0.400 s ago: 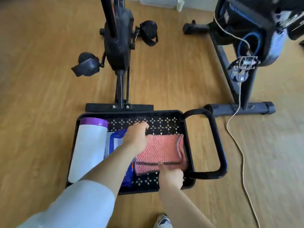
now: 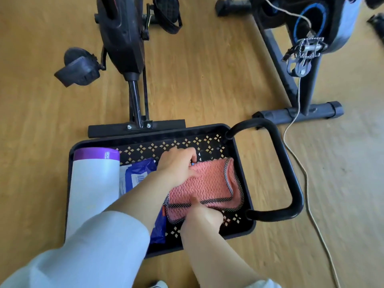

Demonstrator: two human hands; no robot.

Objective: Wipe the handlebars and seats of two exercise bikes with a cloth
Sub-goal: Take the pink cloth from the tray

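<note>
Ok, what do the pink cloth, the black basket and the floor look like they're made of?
The cloth looks like soft knitted or microfibre fabric, matte, with a wavy ribbed texture and a black-and-white mesh border. The basket is probably moulded plastic, slightly glossy, with diamond cut-outs in its walls. The floor is wood or wood-look laminate, smooth, with plank seams and grain; I can't tell which.

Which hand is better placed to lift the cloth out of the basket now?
Right, probably. The right hand pinches the cloth at its near hem. The left hand reaches across the blue packet to the far corner; its grip is unclear.
</note>
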